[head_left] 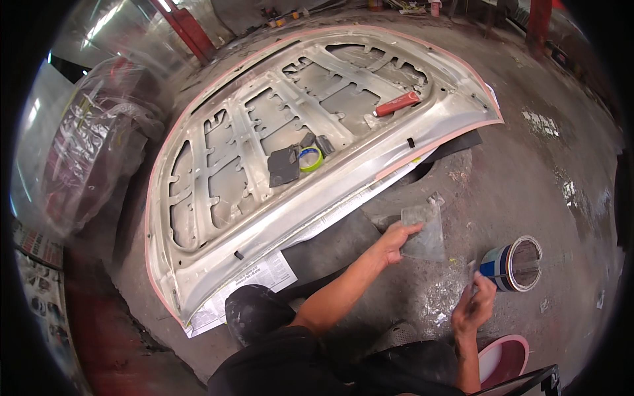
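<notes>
Your left hand [395, 245] has its fingers grasping the near left side of a thin translucent plate [426, 237], thumb lying over the edge. The fingers of your right hand [473, 307] are curled tight around what appears to be a small pale tool [472, 266]; blur prevents identification.

Recommended practice: keep the plate level and firmly supported, thumb at the margin so its face stays free. Work the right hand with a loose wrist and short, controlled strokes, clear of the can's rim.

Pose: your left forearm reaches far and to the right, low over the floor [409, 290]. Your right forearm rises from the near edge, fist raised between plate and can.

Surroundings: the open can [498, 266] sits just right of your right hand; a pink tub [526, 352] lies nearer, beside that forearm. Far left is a large metal panel [290, 218] with cut-outs, carrying a green tape roll [319, 164], dark pads [283, 166] and a red tube [397, 103]. Printed paper [267, 276] shows under its near edge.
</notes>
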`<state>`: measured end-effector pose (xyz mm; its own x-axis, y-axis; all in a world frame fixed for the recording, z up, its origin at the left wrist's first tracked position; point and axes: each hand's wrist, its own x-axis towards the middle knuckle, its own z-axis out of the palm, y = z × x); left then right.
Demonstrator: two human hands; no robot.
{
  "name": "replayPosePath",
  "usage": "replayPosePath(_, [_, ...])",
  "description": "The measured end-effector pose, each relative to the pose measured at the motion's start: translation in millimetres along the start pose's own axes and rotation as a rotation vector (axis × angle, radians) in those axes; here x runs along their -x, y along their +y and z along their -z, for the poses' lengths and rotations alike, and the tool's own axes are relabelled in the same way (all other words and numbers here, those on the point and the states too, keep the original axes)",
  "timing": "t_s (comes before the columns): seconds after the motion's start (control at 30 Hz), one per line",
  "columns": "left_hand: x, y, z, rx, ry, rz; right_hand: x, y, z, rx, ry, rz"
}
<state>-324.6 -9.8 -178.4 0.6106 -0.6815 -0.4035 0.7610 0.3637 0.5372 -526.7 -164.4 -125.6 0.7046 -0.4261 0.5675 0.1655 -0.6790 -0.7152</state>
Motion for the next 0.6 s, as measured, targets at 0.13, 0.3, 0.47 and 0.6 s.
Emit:
replayPosePath(0.13, [7, -5, 7, 0.049, -0.078, 0.166, -4, 0, 1, 0.118, -0.435, 0.561])
replayPosePath(0.3, [32, 23, -52, -0.097, -0.070, 0.102, -15, 30, 14, 0.470, -0.638, 0.074])
replayPosePath(0.47, [22, 24, -49, -0.279, -0.007, -0.438, -19, 23, 0, 0.241, -0.175, -0.047])
replayPosePath(0.6, [15, -10, -66, -0.284, 0.110, -0.620, -17, 2, -36, 0.075, -0.302, 0.069])
